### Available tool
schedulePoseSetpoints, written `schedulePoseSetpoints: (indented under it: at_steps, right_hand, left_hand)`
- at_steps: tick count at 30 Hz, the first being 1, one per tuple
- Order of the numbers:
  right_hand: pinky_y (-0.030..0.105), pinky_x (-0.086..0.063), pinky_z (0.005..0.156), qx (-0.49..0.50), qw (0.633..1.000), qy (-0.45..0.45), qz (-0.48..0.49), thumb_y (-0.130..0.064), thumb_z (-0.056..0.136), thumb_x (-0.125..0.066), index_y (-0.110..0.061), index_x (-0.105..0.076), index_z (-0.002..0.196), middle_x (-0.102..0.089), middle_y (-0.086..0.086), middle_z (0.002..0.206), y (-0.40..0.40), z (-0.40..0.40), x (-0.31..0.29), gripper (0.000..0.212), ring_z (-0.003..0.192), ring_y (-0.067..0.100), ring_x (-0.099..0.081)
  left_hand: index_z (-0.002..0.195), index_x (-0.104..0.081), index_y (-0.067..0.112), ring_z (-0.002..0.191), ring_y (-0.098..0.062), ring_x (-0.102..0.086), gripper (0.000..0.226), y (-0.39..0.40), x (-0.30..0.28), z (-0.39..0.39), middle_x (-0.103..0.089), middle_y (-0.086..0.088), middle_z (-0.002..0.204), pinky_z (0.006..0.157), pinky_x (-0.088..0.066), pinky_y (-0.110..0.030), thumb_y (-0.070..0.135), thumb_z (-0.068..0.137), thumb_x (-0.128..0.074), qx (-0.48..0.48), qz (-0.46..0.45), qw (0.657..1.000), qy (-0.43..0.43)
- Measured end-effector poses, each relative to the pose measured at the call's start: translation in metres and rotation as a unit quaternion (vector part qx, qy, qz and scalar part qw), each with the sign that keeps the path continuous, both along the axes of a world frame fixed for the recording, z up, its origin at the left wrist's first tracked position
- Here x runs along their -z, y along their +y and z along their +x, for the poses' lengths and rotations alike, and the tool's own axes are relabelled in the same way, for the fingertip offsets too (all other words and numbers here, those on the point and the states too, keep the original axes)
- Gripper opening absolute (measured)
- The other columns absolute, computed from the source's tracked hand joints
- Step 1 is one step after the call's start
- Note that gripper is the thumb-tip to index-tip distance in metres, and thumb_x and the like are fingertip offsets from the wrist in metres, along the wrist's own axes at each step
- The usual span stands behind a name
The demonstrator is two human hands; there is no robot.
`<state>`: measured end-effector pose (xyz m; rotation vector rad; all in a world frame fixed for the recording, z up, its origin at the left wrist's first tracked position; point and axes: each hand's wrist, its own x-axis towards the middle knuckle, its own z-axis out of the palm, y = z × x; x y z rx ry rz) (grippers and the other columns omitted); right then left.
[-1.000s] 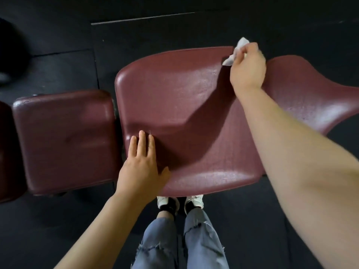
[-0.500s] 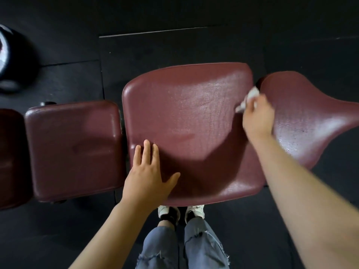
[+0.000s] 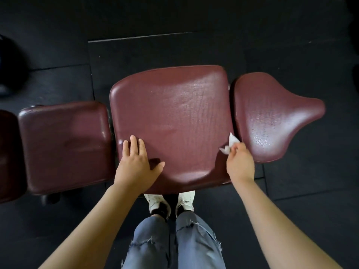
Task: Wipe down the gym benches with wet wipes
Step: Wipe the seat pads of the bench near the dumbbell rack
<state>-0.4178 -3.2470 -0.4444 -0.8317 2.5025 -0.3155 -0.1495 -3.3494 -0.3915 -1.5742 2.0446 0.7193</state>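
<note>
A maroon padded gym bench lies below me in sections: a wide middle pad, a narrowing pad to its right and a squarer pad to its left. My right hand pinches a crumpled white wet wipe against the middle pad's right edge, near its front corner, by the gap to the right pad. My left hand rests flat, fingers straight, on the middle pad's front left part. The middle and right pads shine with wet streaks.
Black rubber floor tiles surround the bench. My legs in torn blue jeans and white shoes stand right at the bench's front edge. A dark round object sits at the far left. Another maroon pad shows at the left border.
My right hand has drawn the wipe down the middle pad's right edge, from the far corner toward the near corner. My left hand has stayed put. The view has pulled back.
</note>
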Motion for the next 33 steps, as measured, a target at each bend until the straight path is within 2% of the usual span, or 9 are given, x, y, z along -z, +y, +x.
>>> schedulePoseSetpoints:
  at_steps: [7, 12, 16, 21, 24, 26, 28, 30, 33]
  right_hand:
    - [0.032, -0.043, 0.071, 0.030, 0.985, -0.070, 0.157, -0.015, 0.098, -0.043, -0.001, -0.057, 0.105, -0.067, 0.019, 0.106, 0.043, -0.010, -0.042, 0.021, 0.100, 0.036, -0.062]
    - [0.029, -0.037, 0.066, 0.035, 0.991, -0.131, 0.016, -0.023, 0.102, -0.042, -0.007, -0.054, 0.107, -0.065, 0.010, 0.096, 0.047, -0.013, -0.121, 0.020, 0.084, 0.027, -0.058]
    - [0.027, -0.041, 0.059, 0.038, 0.978, -0.173, -0.105, -0.021, 0.100, -0.047, -0.015, -0.051, 0.090, -0.064, -0.005, 0.083, 0.051, -0.009, -0.189, 0.012, 0.076, 0.019, -0.060]
    - [0.025, -0.041, 0.061, 0.056, 0.959, -0.219, -0.171, -0.014, 0.092, -0.054, -0.016, -0.053, 0.087, -0.064, -0.002, 0.080, 0.059, -0.003, -0.260, 0.006, 0.073, 0.018, -0.057]
    - [0.020, -0.041, 0.060, 0.064, 0.942, -0.252, -0.213, -0.009, 0.089, -0.058, -0.022, -0.054, 0.094, -0.061, -0.004, 0.081, 0.067, 0.005, -0.300, 0.014, 0.071, 0.012, -0.052]
    - [0.019, -0.043, 0.066, 0.063, 0.933, -0.265, -0.236, -0.007, 0.087, -0.062, -0.023, -0.055, 0.095, -0.063, -0.002, 0.086, 0.076, 0.011, -0.323, 0.020, 0.075, 0.011, -0.055]
    - [0.019, -0.045, 0.070, 0.057, 0.928, -0.271, -0.248, -0.007, 0.084, -0.066, -0.024, -0.057, 0.096, -0.066, -0.007, 0.084, 0.086, 0.016, -0.343, 0.022, 0.078, 0.008, -0.059]
    - [0.011, -0.045, 0.067, 0.045, 0.926, -0.278, -0.252, -0.009, 0.084, -0.069, -0.025, -0.057, 0.097, -0.067, -0.016, 0.080, 0.097, 0.022, -0.362, 0.024, 0.077, 0.000, -0.061]
    - [0.007, -0.045, 0.065, 0.035, 0.919, -0.289, -0.265, -0.009, 0.085, -0.070, -0.027, -0.058, 0.102, -0.069, -0.015, 0.089, 0.116, 0.028, -0.386, 0.027, 0.080, -0.006, -0.062]
  left_hand:
    - [0.155, -0.015, 0.006, 0.150, -0.030, -0.002, 0.079, -0.011, -0.034, -0.003, -0.005, -0.014, 0.163, 0.122, -0.014, -0.041, 0.052, 0.097, -0.042, -0.011, 0.050, 0.999, 0.011]
    - [0.155, -0.017, 0.010, 0.151, -0.024, -0.001, 0.071, 0.011, -0.094, -0.016, -0.005, -0.009, 0.164, 0.122, -0.014, -0.040, 0.046, 0.099, -0.042, 0.021, 0.039, 0.999, 0.027]
    - [0.154, -0.022, 0.011, 0.151, -0.022, -0.007, 0.068, 0.033, -0.148, -0.037, -0.013, -0.007, 0.163, 0.122, -0.011, -0.035, 0.042, 0.098, -0.045, 0.013, 0.018, 0.996, 0.086]
    - [0.152, -0.030, 0.016, 0.149, -0.019, -0.015, 0.060, 0.069, -0.214, -0.070, -0.022, -0.003, 0.161, 0.120, -0.011, -0.028, 0.036, 0.099, -0.048, -0.018, 0.035, 0.981, 0.189]
    - [0.149, -0.038, 0.020, 0.146, -0.013, -0.021, 0.054, 0.088, -0.252, -0.084, -0.029, 0.004, 0.158, 0.115, -0.014, -0.020, 0.032, 0.098, -0.052, -0.044, 0.036, 0.961, 0.270]
    - [0.147, -0.041, 0.023, 0.143, -0.008, -0.027, 0.051, 0.099, -0.276, -0.089, -0.036, 0.009, 0.153, 0.110, -0.017, -0.015, 0.032, 0.098, -0.052, -0.056, 0.033, 0.947, 0.314]
    - [0.144, -0.044, 0.025, 0.137, -0.005, -0.037, 0.048, 0.107, -0.297, -0.094, -0.045, 0.012, 0.146, 0.107, -0.025, -0.015, 0.034, 0.098, -0.053, -0.071, 0.033, 0.935, 0.345]
    - [0.140, -0.049, 0.026, 0.130, -0.002, -0.046, 0.045, 0.116, -0.316, -0.097, -0.053, 0.014, 0.138, 0.105, -0.033, -0.017, 0.037, 0.096, -0.056, -0.088, 0.035, 0.924, 0.371]
    - [0.134, -0.053, 0.028, 0.122, 0.001, -0.051, 0.042, 0.130, -0.340, -0.104, -0.058, 0.015, 0.131, 0.104, -0.039, -0.021, 0.037, 0.094, -0.059, -0.088, 0.039, 0.913, 0.395]
